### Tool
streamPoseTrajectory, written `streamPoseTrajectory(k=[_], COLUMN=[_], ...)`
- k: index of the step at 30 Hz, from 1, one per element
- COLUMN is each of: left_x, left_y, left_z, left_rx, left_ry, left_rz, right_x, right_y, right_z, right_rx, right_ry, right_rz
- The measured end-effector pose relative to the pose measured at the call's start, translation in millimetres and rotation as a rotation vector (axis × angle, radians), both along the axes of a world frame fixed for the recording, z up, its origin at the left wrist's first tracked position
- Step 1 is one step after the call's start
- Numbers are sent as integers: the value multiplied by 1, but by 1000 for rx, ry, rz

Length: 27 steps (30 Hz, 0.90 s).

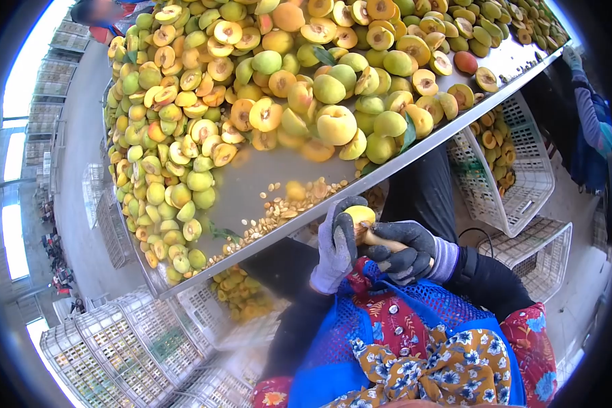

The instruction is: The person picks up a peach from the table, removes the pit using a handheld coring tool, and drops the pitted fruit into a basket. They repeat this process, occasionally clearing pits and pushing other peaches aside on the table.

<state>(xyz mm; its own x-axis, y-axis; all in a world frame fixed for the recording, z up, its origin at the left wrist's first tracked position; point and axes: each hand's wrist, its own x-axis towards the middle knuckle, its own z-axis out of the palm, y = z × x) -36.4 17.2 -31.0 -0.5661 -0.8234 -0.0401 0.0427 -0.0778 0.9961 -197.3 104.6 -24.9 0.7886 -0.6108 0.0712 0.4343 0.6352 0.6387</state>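
My left hand (336,242), in a purple and grey glove, is closed around a yellow apricot (360,215). My right hand (409,253), gloved the same way, grips a tool with a pale wooden-looking handle (385,242). The tool's working end meets the apricot's lower side and is mostly hidden. Both hands are close together in front of my body, just below the metal table's edge (306,216). Beyond them, whole and halved apricots (336,124) are heaped on the table. Loose pits (299,204) lie along its near edge.
White plastic crates (534,173) stand to the right, one holding apricot halves (500,153). More crates (136,333) are at the lower left, and apricot halves (241,292) lie below the table edge. Another person's sleeve (591,115) shows at right; another person (105,17) is at the upper left.
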Motion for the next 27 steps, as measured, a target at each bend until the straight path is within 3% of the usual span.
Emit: streamPoseTrajectory(k=[1, 4, 6, 9, 11, 15, 19, 21, 24, 26, 27], left_x=[0, -1, 0, -4, -2, -4, -1, 0, 28, 50, 63], left_y=[-2, -3, -4, 3, 4, 6, 8, 12, 11, 4, 4], left_z=[3, 11, 11, 1, -1, -6, -1, 4, -8, 8, 20], left_rx=[-52, -146, -203, 11, -21, -191, 54, 114, -88, -305, -448], left_ry=[-35, -113, -159, 1, -65, -332, -257, -241, -367, -631, -777], left_rz=[-15, -4, 15, 52, 33, 85, 115, 160, 108, 53, 30], right_x=[0, 1, 1, 3, 3, 1, 4, 8, 15, 17, 14], right_y=[2, -2, -4, 2, 1, -5, -12, -8, 7, 12, 8], right_z=[-6, 12, 10, -2, 0, 18, 49, 45, 16, 12, 20], right_rx=[-11, 75, 65, 4, -62, -82, -301, -782, -1571, -1550, -1373], right_ry=[-38, 176, 73, 23, 35, 596, 1253, 1649, 2392, 2565, 2416], right_rz=[6, 31, 29, -3, -39, -8, 118, -19, -341, -274, -81])
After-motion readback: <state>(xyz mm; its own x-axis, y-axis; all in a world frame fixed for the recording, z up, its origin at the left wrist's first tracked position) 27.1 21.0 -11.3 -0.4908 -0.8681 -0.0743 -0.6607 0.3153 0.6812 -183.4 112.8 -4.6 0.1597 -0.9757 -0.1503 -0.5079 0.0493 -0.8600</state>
